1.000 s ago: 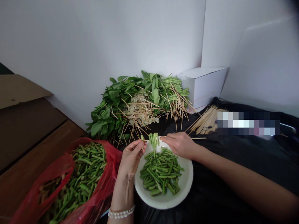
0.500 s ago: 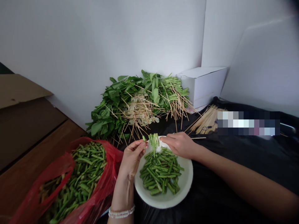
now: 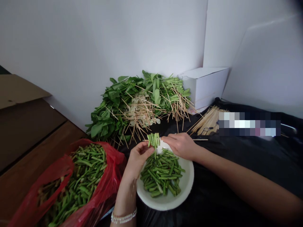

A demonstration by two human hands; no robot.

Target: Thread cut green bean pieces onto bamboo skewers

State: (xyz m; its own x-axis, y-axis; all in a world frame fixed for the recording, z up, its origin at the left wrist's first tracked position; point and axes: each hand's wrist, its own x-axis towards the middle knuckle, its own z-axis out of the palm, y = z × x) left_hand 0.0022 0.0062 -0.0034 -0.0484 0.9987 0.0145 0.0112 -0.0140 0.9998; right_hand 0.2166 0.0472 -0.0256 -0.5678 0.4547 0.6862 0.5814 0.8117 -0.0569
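Observation:
A short row of cut green bean pieces (image 3: 154, 140) sits side by side on a thin bamboo skewer (image 3: 201, 139). My right hand (image 3: 184, 145) is closed around the skewer just right of the row, and the stick's long end comes out beyond the knuckles. From the left, my left hand (image 3: 138, 159) pinches the end of the row between thumb and fingers, with the skewer's tip showing past the beans. Below both hands stands a white bowl (image 3: 190, 189) holding a heap of loose cut green beans (image 3: 163, 175).
On the left lies an open red plastic bag (image 3: 115, 159) full of cut beans. Skewered leafy greens (image 3: 104, 121) are piled behind the bowl. Loose bamboo skewers (image 3: 208, 121) lie beside a white box (image 3: 210, 85) at the back right. A cardboard box (image 3: 21, 123) stands far left.
My left hand has moved right and brought its bean piece onto the skewer's tip, against the row. My right hand stays on the skewer. The view has shifted slightly.

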